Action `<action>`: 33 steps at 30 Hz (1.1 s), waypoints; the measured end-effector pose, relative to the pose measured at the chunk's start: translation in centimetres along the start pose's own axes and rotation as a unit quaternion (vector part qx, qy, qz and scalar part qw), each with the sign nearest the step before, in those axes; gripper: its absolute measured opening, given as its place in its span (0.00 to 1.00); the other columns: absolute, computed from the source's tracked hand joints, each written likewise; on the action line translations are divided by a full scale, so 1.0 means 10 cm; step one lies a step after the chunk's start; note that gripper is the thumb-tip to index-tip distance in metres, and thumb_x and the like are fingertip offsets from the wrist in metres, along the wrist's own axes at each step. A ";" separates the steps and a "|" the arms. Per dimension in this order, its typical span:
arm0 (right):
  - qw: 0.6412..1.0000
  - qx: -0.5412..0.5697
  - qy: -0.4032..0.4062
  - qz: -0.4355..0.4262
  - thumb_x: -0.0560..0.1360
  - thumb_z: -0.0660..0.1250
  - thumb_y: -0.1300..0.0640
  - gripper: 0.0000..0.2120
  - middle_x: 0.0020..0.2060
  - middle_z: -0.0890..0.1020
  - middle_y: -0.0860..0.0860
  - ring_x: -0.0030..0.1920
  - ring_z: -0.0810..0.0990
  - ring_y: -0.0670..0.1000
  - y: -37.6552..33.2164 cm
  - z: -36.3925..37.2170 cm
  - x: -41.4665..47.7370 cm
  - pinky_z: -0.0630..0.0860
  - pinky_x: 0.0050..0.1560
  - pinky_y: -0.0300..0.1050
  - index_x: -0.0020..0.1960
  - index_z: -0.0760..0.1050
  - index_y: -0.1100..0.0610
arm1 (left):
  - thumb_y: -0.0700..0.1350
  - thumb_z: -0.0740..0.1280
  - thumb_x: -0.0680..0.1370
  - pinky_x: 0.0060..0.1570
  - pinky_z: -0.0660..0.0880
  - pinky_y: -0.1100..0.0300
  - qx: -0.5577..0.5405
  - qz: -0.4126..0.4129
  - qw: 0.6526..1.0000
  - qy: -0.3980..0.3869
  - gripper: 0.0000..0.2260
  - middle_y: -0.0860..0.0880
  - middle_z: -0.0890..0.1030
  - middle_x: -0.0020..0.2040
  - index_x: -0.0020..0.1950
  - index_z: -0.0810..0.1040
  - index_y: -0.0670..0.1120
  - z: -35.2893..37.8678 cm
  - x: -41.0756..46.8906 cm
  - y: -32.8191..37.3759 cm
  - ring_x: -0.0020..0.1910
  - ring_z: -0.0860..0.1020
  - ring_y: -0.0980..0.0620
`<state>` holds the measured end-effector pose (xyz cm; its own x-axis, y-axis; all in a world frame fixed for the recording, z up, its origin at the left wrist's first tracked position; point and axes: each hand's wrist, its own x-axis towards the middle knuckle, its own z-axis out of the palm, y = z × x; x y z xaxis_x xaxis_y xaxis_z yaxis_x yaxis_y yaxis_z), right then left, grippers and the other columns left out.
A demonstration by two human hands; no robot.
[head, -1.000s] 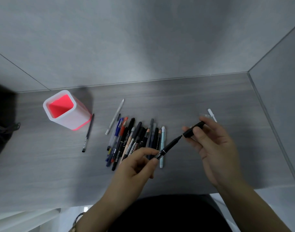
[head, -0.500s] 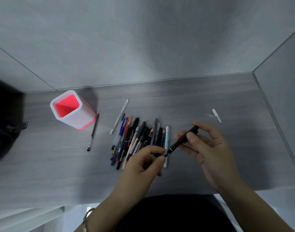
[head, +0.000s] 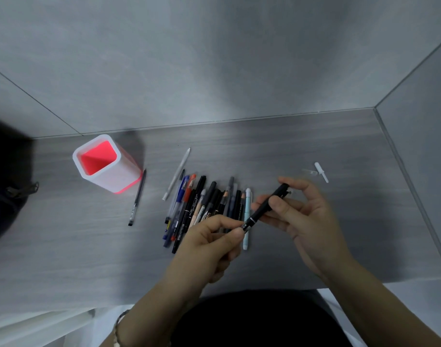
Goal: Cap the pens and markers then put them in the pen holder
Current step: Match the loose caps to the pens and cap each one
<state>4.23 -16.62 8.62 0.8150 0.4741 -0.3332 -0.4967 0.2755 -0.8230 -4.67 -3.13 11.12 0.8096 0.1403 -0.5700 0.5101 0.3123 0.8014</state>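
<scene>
Since a second ago the thin tip has vanished: the cap end has slid home and the black pen [head: 260,211] now reads as one short piece, slanting from lower left to upper right at centre-right of the frame. My left hand [head: 209,244] pinches its lower end between thumb and forefinger. My right hand [head: 312,221] holds the cap end, thumb pressed on the barrel, the other fingers loosely curled behind it.

What worries me is the seat of the cap. I cannot tell whether it is fully on, and if it is only half pushed it could slip off when the pen goes into the holder. The pen holder [head: 119,181] stands well apart, at the upper left, with the row of pens [head: 209,204] lying between it and my hands. A low sweep across could scatter them. A loose white cap [head: 320,171] lies on the table [head: 314,136] just above my right hand, and could be knocked.

The pen is held off the table, just above the right end of that row.
</scene>
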 end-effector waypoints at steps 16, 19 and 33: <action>0.982 0.052 0.163 0.082 0.73 0.62 0.69 0.09 0.29 0.84 0.56 0.32 0.84 0.50 0.34 -0.01 -0.05 0.82 0.39 0.44 0.48 0.68 0.57 | 0.48 0.64 0.73 0.22 0.73 0.60 0.549 0.366 0.733 0.166 0.08 0.53 0.82 0.33 0.51 0.74 0.53 -0.12 0.32 -0.58 0.28 0.78 0.53; 0.983 0.026 0.164 0.085 0.72 0.64 0.70 0.11 0.29 0.84 0.55 0.32 0.84 0.49 0.34 -0.03 -0.02 0.82 0.40 0.43 0.48 0.69 0.56 | 0.51 0.63 0.73 0.34 0.73 0.65 0.445 0.223 0.858 0.124 0.07 0.54 0.82 0.37 0.50 0.76 0.55 -0.11 0.32 -0.48 0.38 0.78 0.56; 0.972 -0.045 0.214 0.088 0.69 0.65 0.73 0.19 0.35 0.81 0.62 0.30 0.83 0.49 0.46 -0.07 0.07 0.82 0.41 0.45 0.46 0.70 0.50 | 0.45 0.66 0.74 0.38 0.72 0.63 0.324 0.112 0.934 0.098 0.02 0.52 0.79 0.33 0.43 0.78 0.47 0.03 0.43 -0.63 0.34 0.77 0.56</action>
<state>2.70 -15.65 4.28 0.7793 0.1103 -0.6169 -0.6267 0.1383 -0.7669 -4.32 -4.82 3.66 0.8810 0.3233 -0.3454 0.4537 -0.3704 0.8105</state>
